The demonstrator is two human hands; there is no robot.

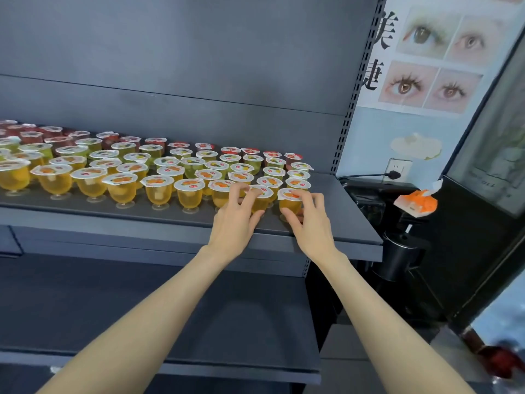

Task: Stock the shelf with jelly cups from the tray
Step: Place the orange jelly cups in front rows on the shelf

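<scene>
Head view, fruit-print jelly cups (159, 191), 美 poster (423, 61)

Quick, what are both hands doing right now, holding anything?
Left hand: gripping an orange jelly cup.
Right hand: gripping the rightmost orange cup beside it.

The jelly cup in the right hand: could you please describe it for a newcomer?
On the dark grey metal shelf, follow the front row of cups to its right end. The clear plastic cup of orange jelly there is last in line, the only one gripped by the right hand.
</scene>
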